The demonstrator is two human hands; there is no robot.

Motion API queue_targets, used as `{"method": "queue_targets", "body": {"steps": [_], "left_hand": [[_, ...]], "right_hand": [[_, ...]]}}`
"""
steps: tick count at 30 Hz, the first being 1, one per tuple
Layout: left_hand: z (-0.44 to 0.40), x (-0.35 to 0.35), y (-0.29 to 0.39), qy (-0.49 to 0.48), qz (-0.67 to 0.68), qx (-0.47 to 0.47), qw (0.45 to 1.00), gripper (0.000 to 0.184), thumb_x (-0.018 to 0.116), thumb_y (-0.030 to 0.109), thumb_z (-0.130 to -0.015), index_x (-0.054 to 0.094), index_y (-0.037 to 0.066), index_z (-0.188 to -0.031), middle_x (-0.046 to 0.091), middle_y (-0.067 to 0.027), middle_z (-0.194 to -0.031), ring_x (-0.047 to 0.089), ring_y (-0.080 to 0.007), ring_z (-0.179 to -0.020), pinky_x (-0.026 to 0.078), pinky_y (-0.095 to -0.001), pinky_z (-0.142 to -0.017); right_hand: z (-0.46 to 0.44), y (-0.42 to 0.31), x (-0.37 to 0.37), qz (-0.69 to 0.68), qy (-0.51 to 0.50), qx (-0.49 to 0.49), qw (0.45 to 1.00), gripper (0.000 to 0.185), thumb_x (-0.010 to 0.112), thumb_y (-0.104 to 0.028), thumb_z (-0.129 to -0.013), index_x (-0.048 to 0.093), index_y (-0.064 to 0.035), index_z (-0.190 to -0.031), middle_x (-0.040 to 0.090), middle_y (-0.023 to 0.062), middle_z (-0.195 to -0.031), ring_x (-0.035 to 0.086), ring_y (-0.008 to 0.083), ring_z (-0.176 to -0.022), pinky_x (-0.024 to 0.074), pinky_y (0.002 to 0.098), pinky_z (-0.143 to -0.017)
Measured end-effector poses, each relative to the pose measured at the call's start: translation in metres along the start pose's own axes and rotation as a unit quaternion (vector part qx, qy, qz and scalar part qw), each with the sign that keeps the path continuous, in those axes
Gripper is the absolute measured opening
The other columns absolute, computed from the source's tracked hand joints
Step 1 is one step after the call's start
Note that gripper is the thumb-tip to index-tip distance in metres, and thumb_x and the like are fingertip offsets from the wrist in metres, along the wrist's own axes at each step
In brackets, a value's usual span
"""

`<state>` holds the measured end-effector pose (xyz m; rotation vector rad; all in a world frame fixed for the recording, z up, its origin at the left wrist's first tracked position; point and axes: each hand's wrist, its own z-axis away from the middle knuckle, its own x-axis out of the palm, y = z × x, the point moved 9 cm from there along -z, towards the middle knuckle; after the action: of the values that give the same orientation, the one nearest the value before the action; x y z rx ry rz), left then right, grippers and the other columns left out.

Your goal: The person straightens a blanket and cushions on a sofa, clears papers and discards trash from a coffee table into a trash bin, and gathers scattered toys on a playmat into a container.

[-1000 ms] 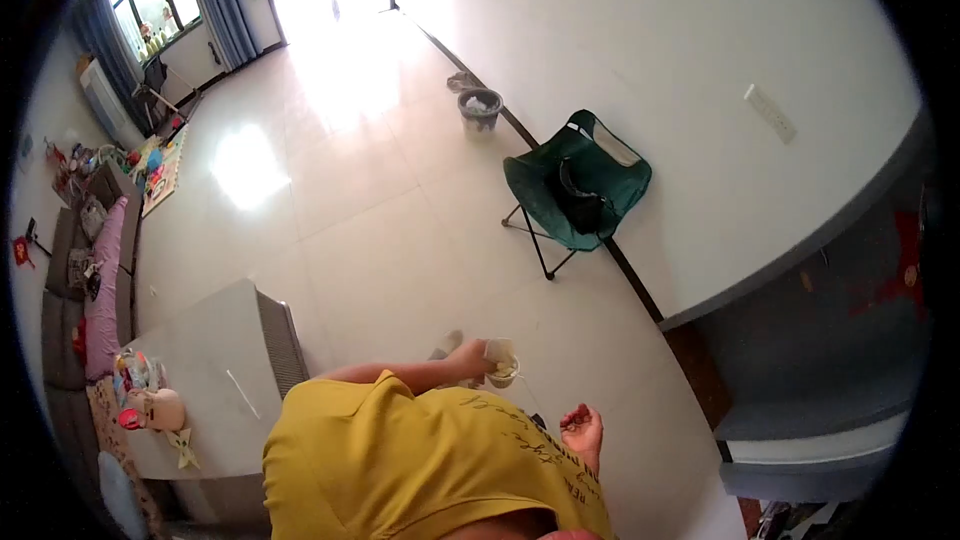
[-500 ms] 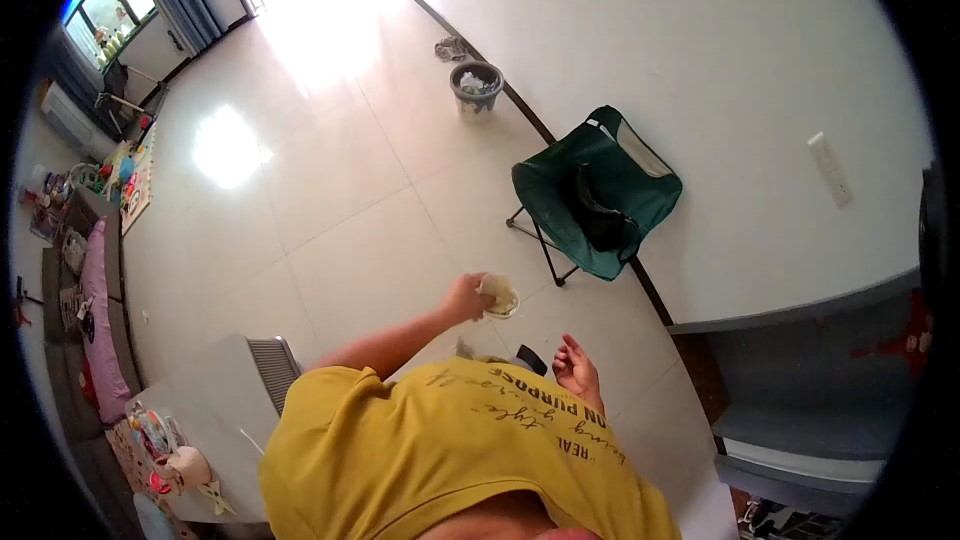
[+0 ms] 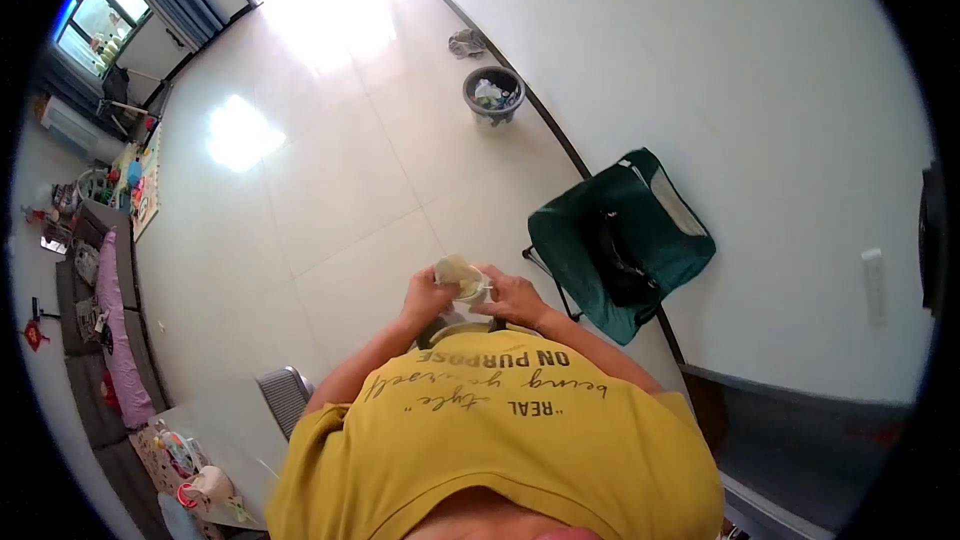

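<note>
A small pale cup (image 3: 479, 291) with a yellowish-white inside is in front of my body, below chest height. My left hand (image 3: 430, 295) is closed around its left side, with a pale, crumpled-looking piece (image 3: 455, 269) at the top of the cup near the fingers. On the opposite side, my right hand (image 3: 512, 298) has its fingers curled against the cup's rim and wall. What exactly the cup contains is too small to make out.
A green folding chair (image 3: 625, 240) with a black bag (image 3: 618, 258) on it stands by the right wall. Beyond it are a grey waste bin (image 3: 493, 105) holding rubbish and a greyish bundle (image 3: 466, 43). A sofa (image 3: 100, 370) lines the left, near a cluttered table (image 3: 245, 440).
My right hand has come in from the right and now touches the cup. My left hand has brought the cup slightly left and closer to my body's middle. The view has shifted.
</note>
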<state>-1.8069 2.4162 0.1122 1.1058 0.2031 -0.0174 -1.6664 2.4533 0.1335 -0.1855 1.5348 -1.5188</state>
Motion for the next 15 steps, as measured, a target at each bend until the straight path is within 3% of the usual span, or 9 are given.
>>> {"method": "queue_targets", "body": {"steps": [1, 4, 8, 10, 12, 13, 15], "left_hand": [[-0.017, -0.013, 0.002, 0.034, -0.017, 0.028, 0.999, 0.027, 0.058, 0.007, -0.072, 0.059, 0.000, -0.097, 0.062, -0.0072, -0.070, 0.054, -0.0114, -0.048, 0.045, -0.0259, -0.044], [-0.053, -0.043, 0.027, 0.077, 0.014, -0.006, 0.997, 0.027, 0.057, 0.009, -0.073, 0.057, 0.000, -0.098, 0.060, -0.0068, -0.067, 0.055, -0.0115, -0.050, 0.045, -0.0263, -0.045], [-0.135, -0.083, 0.025, 0.069, 0.059, 0.020, 0.996, 0.029, 0.055, 0.009, -0.075, 0.054, -0.001, -0.102, 0.059, -0.0077, -0.070, 0.056, -0.0122, -0.052, 0.045, -0.0260, -0.046], [-0.192, -0.100, 0.046, 0.040, 0.116, 0.048, 0.991, 0.031, 0.055, 0.010, -0.076, 0.053, -0.001, -0.104, 0.059, -0.0082, -0.072, 0.056, -0.0123, -0.053, 0.046, -0.0261, -0.047], [-0.233, -0.105, 0.064, -0.005, 0.145, 0.052, 0.988, 0.035, 0.055, 0.012, -0.081, 0.046, 0.000, -0.112, 0.057, -0.0118, -0.087, 0.056, -0.0119, -0.059, 0.047, -0.0257, -0.051], [-0.257, -0.110, 0.075, -0.028, 0.154, 0.057, 0.986, 0.037, 0.054, 0.013, -0.083, 0.043, 0.001, -0.116, 0.056, -0.0136, -0.095, 0.056, -0.0118, -0.062, 0.048, -0.0255, -0.054], [-0.303, -0.123, 0.088, -0.065, 0.165, 0.069, 0.982, 0.041, 0.052, 0.013, -0.088, 0.036, 0.005, -0.124, 0.048, -0.0165, -0.115, 0.057, -0.0123, -0.071, 0.049, -0.0249, -0.060]], "right_hand": [[-0.027, -0.004, -0.001, 0.031, -0.006, -0.033, 0.999, 0.058, 0.065, -0.044, -0.072, 0.046, -0.0182, -0.121, 0.063, 0.0116, -0.079, 0.062, 0.0289, -0.075, 0.0469, 0.0366, -0.069], [-0.099, -0.006, -0.006, 0.028, -0.060, 0.014, 0.998, 0.060, 0.062, -0.054, -0.069, 0.048, -0.0183, -0.116, 0.063, 0.0145, -0.092, 0.059, 0.0366, -0.088, 0.0458, 0.0434, -0.077], [-0.197, 0.004, -0.021, 0.055, -0.022, -0.003, 0.998, 0.056, 0.063, -0.053, -0.070, 0.051, -0.0179, -0.112, 0.064, 0.0112, -0.087, 0.062, 0.0320, -0.082, 0.0483, 0.0394, -0.071], [-0.247, 0.014, -0.041, 0.000, 0.036, 0.007, 0.999, 0.052, 0.068, -0.046, -0.069, 0.053, -0.0156, -0.109, 0.064, 0.0103, -0.086, 0.063, 0.0290, -0.080, 0.0491, 0.0358, -0.069], [-0.281, 0.027, -0.060, -0.038, 0.076, 0.028, 0.996, 0.051, 0.071, -0.042, -0.069, 0.054, -0.0147, -0.109, 0.064, 0.0103, -0.085, 0.064, 0.0267, -0.079, 0.0491, 0.0337, -0.068], [-0.298, 0.026, -0.072, -0.084, 0.103, 0.041, 0.990, 0.048, 0.073, -0.031, -0.069, 0.054, -0.0105, -0.108, 0.065, 0.0075, -0.084, 0.064, 0.0188, -0.076, 0.0489, 0.0297, -0.068], [-0.331, 0.047, -0.088, -0.172, 0.131, 0.061, 0.974, 0.045, 0.073, -0.025, -0.070, 0.054, -0.0075, -0.108, 0.064, 0.0052, -0.087, 0.061, 0.0145, -0.076, 0.0485, 0.0281, -0.068]]}}
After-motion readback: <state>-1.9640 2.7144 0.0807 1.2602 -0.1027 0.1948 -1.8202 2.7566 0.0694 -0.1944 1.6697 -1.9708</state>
